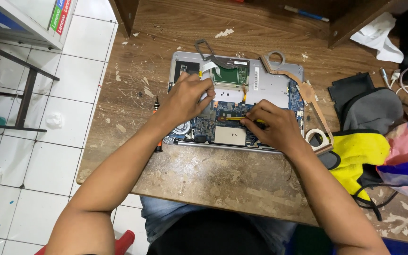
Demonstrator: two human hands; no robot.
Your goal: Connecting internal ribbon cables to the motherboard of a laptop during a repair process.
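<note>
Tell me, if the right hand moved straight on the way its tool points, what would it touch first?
The right hand aims a thin yellow tool leftward over the laptop board. Probably it would first meet the left hand; depth is unclear.

The opened laptop has a silver shell, a blue circuit board and a green card at twelve o'clock. A copper-coloured pipe lies at two o'clock. The tool is yellow and black. The table is scuffed brown wood. A yellow cloth sits at four o'clock, white floor tiles at nine o'clock.
</note>
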